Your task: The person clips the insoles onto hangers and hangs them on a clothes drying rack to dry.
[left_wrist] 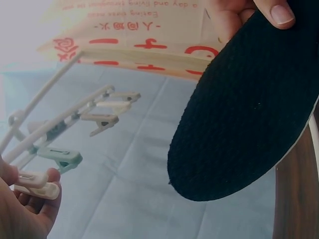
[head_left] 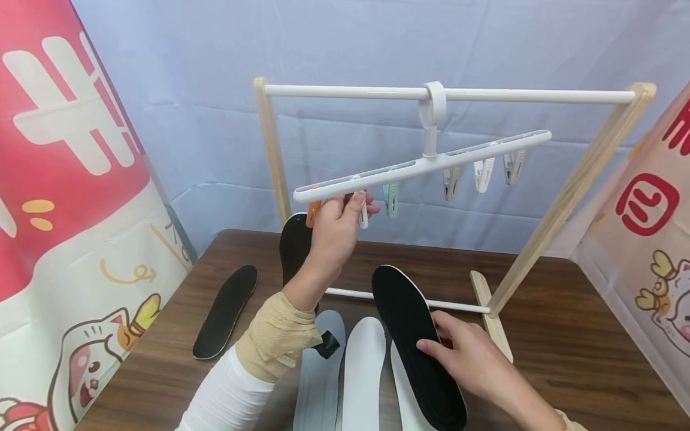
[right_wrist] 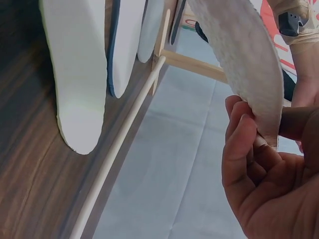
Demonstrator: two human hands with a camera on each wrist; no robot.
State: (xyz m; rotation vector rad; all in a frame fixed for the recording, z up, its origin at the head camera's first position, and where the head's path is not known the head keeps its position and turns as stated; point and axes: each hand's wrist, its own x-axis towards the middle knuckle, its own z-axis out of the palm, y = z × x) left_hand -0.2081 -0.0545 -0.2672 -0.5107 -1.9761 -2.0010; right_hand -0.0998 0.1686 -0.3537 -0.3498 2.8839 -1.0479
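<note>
My left hand [head_left: 335, 233] pinches a white clothespin [head_left: 363, 216] under the low left end of a white clip hanger [head_left: 377, 175]. In the left wrist view, thumb and fingers press the two arms of this clip [left_wrist: 37, 185]. In my right hand [head_left: 474, 359] is a black insole [head_left: 406, 335], gripped at its edge by thumb and fingers, toe pointing up. Its pale underside [right_wrist: 251, 59] faces the right wrist camera. Beside my left hand, an orange clothespin [head_left: 312, 214] is at the top of another black insole [head_left: 294, 248], which hangs partly hidden behind my forearm.
The hanger hooks over a white rod [head_left: 345, 91] of a wooden stand [head_left: 579, 191]. A green clothespin [head_left: 391, 199] and several pale ones [head_left: 483, 173] dangle from it. On the table [head_left: 566, 371] lie a black insole [head_left: 226, 311], a grey one [head_left: 318, 389] and white ones [head_left: 363, 377].
</note>
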